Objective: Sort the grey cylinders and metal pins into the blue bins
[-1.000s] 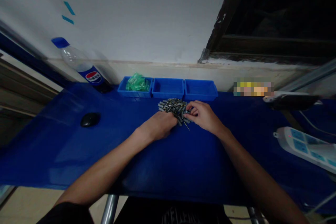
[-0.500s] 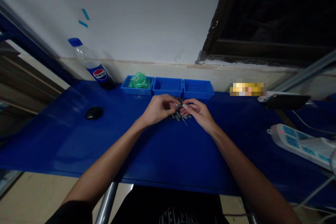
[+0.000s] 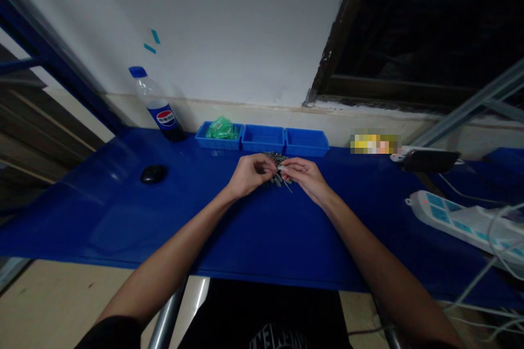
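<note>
My left hand point(image 3: 254, 175) is closed in a pinch, its fingertips above a small pile. What those fingers hold, if anything, is too small to make out. Facing it, my right hand point(image 3: 306, 177) pinches a small pale grey piece point(image 3: 280, 168) between thumb and fingers. The tips of both hands almost meet. Under and behind them lies the pile of small dark grey pieces with thin metal shafts point(image 3: 278, 181), partly hidden by my fingers. One thin shaft sticks out towards me.
Three blue bins point(image 3: 262, 147) stand in a row behind my hands; the left one holds green plastic bags point(image 3: 222, 128). A Pepsi bottle point(image 3: 166, 117) and a black mouse point(image 3: 153, 174) are to the left. To the right are a phone point(image 3: 431, 161) and a power strip point(image 3: 458, 223) with cables.
The view has shifted slightly. My hands stay over the pile, fingertips a little changed; the piece at my right fingertips now shows paler.
</note>
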Motion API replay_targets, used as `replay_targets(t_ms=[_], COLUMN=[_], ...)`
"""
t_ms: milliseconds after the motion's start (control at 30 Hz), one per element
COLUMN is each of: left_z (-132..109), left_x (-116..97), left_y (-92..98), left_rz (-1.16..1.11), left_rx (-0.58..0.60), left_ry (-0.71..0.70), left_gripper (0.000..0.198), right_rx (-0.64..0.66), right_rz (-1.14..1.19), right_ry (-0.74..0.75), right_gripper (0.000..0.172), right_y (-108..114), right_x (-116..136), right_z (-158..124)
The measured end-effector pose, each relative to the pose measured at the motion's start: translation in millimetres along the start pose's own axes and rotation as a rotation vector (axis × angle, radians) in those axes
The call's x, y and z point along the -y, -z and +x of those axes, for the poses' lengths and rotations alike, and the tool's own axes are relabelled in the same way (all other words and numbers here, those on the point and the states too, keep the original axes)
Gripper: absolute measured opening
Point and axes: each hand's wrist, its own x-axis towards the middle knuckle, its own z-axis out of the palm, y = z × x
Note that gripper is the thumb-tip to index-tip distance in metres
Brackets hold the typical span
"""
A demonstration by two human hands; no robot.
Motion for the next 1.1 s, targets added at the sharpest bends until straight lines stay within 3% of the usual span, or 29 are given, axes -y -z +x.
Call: replay_targets(t_ms=[167,300,400,500,700,1100], left_z=[-2.3,-4.2,-6.9,-9.5,-9.9,-5.4], left_x=[-1.3,-11.4,-20.5,-28.0,-32.7,-22.2], left_y=[-3.3,7.0,19.4,26.3,23.6,26.1], left_rz=[0.09,0.487,0.801,0.939,0.988,1.06], left_rx=[-0.004,0.038,0.089,0.149,0.194,0.194], left_ry=[-0.055,-0.132,-0.068,0.053,0.143,0.234], left_gripper=[0.008,0.009,0.013,0.021,0.019,0.012], right_rx=[0.001,-0.05,-0.118,-0.145,-0.143,-0.158], right_rz=[-0.027,-0.117,-0.179,-0.2,-0.247,-0.327], right_ry=[-0.025,0.011,0.051,0.09,0.142,0.247], right_gripper=[0.038,0.037,0.036,0.035,0.029,0.02], right_y=[-4.0,-4.3,-0.9,4.4,12.7,24.4], right_x=[1.3,2.4,3.3,3.6,7.0,7.6], right_z=[-1.8,-1.0,0.7,2.3,10.3,52.6])
